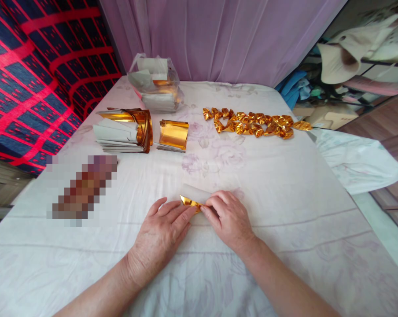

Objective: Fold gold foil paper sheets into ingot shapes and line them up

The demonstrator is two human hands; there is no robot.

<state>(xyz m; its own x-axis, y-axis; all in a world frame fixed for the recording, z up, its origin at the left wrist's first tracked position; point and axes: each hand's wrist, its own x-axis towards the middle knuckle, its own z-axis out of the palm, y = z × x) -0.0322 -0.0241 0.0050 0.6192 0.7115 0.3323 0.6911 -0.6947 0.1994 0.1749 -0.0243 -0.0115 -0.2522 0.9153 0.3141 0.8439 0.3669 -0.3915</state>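
A sheet of gold foil paper point(196, 193), pale on its back, lies on the table before me. Its near edge is turned over, so a gold strip shows. My left hand point(166, 224) rests at the left end of this fold, fingers stretched out and lying low, the index fingertip touching the gold strip. At the right side, my right hand point(230, 215) pinches the sheet between thumb and fingers. The right fingers hide that end of the fold.
Behind stand a thick stack of foil sheets point(123, 134), a smaller stack point(174, 134) and a plastic bag point(157, 86) of sheets. Folded gold foil pieces point(252, 123) lie in rows at the back right. A pixelated item point(83, 187) is on the left. A white bag point(360, 160) hangs at the right edge.
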